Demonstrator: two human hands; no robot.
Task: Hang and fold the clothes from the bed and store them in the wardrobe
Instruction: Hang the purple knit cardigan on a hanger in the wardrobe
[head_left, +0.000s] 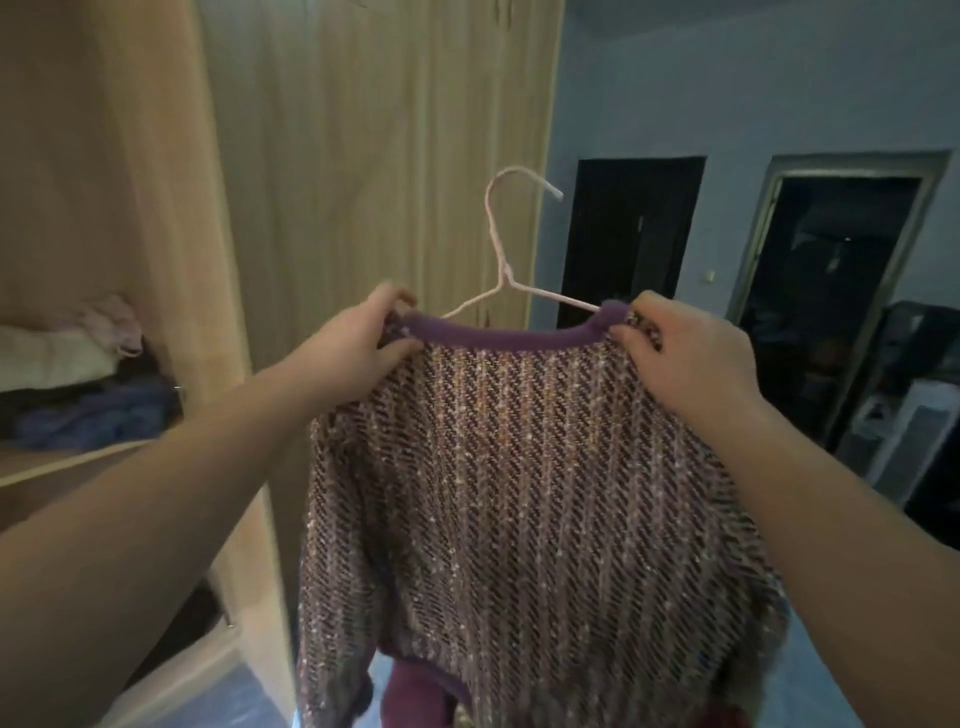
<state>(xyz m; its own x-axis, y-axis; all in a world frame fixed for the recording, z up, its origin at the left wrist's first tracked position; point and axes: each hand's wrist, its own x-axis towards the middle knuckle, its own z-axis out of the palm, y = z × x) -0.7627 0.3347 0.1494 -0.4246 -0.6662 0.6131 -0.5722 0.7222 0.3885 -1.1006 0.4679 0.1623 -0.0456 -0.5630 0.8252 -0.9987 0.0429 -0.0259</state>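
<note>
Both hands, left (358, 353) and right (685, 353), grip the sweater (530, 493) shoulders, hanger (506, 254) hook rising between them.

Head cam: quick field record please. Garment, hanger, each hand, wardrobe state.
garment: sweater, purple patterned knit, held up in the air
hanger: hanger, pale wire, arms inside the neckline, hook sticking up, not on a rail
left: left hand grips the sweater's shoulder by the collar
right: right hand grips the other shoulder
storage: wardrobe, open on the left, folded clothes on a shelf
</note>
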